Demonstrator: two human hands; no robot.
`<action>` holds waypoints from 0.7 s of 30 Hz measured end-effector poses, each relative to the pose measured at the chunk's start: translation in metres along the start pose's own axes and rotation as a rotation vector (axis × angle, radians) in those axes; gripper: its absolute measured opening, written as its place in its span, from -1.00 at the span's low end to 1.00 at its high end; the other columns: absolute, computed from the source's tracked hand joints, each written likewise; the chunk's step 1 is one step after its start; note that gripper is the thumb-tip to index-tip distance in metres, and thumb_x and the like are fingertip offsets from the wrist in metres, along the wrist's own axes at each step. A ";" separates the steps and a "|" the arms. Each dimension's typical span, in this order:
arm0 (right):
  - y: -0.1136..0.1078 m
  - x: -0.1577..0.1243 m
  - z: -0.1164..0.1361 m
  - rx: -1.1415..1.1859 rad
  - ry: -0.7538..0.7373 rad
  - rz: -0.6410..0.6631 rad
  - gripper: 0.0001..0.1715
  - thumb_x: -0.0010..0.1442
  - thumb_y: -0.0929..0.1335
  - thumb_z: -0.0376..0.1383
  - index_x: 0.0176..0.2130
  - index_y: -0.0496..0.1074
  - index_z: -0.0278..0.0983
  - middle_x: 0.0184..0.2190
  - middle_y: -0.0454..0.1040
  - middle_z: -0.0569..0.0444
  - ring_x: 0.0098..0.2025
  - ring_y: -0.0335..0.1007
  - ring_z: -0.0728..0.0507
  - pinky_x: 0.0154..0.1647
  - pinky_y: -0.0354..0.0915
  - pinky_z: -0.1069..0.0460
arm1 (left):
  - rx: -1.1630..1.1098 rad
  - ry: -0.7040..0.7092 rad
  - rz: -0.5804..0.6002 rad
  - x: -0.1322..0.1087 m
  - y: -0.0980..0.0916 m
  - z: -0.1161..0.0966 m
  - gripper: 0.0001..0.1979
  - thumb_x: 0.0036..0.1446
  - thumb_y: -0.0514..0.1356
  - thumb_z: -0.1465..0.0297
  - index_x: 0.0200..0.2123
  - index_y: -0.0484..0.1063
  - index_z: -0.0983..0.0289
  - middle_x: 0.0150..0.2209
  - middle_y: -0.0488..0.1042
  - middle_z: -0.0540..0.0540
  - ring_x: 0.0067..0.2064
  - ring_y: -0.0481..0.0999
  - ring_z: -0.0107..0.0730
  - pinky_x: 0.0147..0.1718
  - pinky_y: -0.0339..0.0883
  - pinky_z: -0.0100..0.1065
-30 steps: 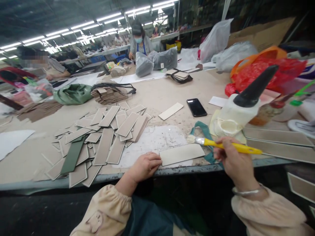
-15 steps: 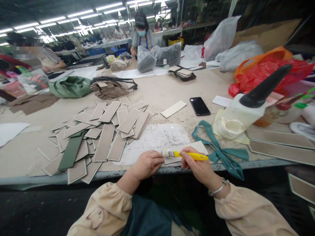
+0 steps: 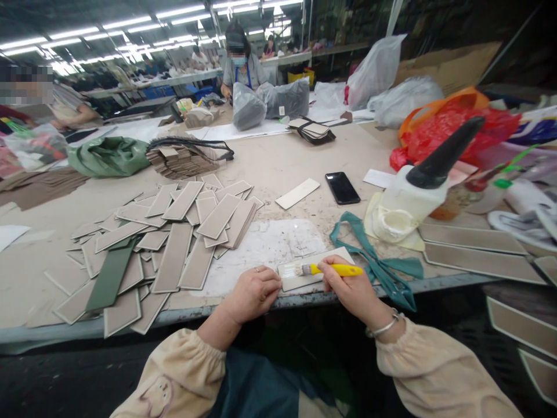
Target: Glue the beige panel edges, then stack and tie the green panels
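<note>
My right hand [image 3: 350, 284] grips the yellow handle of a paintbrush [image 3: 342, 269] and wears a metal bangle at the wrist. The bristles lie on the left part of a pale rectangular panel [image 3: 311, 274] near the table's front edge. At that panel's left end, the closed fingers of my left hand [image 3: 256, 290] hold it down; the fingertips are partly hidden. Under the panel is a stained white sheet [image 3: 278, 238]. Just right of the panel lies a crumpled teal cloth strip [image 3: 378, 264].
Beige panels [image 3: 174, 255] with pale edges lie heaped at left, a green one [image 3: 111, 276] among them. A white plastic container [image 3: 404, 200] with a black spout stands at right. Farther back are a phone [image 3: 343, 187], a pale strip [image 3: 298, 193] and a red bag [image 3: 470, 130]. A co-worker [image 3: 243, 64] sits opposite.
The brush has moved a little to the right along the panel, away from my left fingers. My left hand stays at the panel's end. The whole view has shifted slightly right.
</note>
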State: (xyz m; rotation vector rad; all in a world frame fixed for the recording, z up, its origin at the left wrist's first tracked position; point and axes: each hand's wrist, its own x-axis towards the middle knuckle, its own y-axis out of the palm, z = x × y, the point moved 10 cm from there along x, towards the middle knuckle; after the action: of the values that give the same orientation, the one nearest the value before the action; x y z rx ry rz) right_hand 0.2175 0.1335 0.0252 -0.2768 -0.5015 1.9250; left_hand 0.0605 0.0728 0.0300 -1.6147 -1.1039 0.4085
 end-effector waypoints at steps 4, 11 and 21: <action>-0.024 -0.001 -0.009 -0.062 0.013 -0.065 -0.70 0.30 0.22 -0.06 -0.30 0.35 -0.19 -0.64 0.38 0.23 -0.56 0.34 -0.05 -0.43 0.23 0.05 | -0.025 0.000 0.006 0.001 0.000 -0.001 -0.82 0.20 0.08 0.49 -0.36 0.48 0.25 -0.29 0.52 0.09 -0.20 0.44 -0.33 -0.18 0.36 -0.29; -0.068 -0.003 -0.025 -0.164 0.100 -0.188 -0.64 0.27 0.22 -0.02 -0.31 0.37 -0.22 -0.67 0.39 0.20 -0.60 0.36 -0.06 -0.47 0.23 0.06 | -0.006 0.017 0.006 0.004 -0.001 -0.005 -0.80 0.19 0.06 0.50 -0.40 0.46 0.24 -0.36 0.47 0.11 -0.22 0.43 -0.31 -0.20 0.36 -0.28; -0.100 -0.012 -0.025 -0.194 0.062 -0.332 -0.65 0.27 0.24 -0.02 -0.31 0.38 -0.22 -0.68 0.33 0.20 -0.61 0.30 -0.04 -0.51 0.20 0.06 | -0.008 0.015 0.003 0.005 -0.002 -0.005 -0.80 0.17 0.06 0.51 -0.41 0.45 0.23 -0.40 0.44 0.09 -0.24 0.42 -0.32 -0.21 0.36 -0.29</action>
State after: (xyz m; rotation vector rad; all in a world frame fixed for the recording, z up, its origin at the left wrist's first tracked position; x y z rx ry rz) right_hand 0.3146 0.1612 0.0495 -0.3536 -0.6514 1.5440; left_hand 0.0658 0.0738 0.0353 -1.6242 -1.0928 0.3943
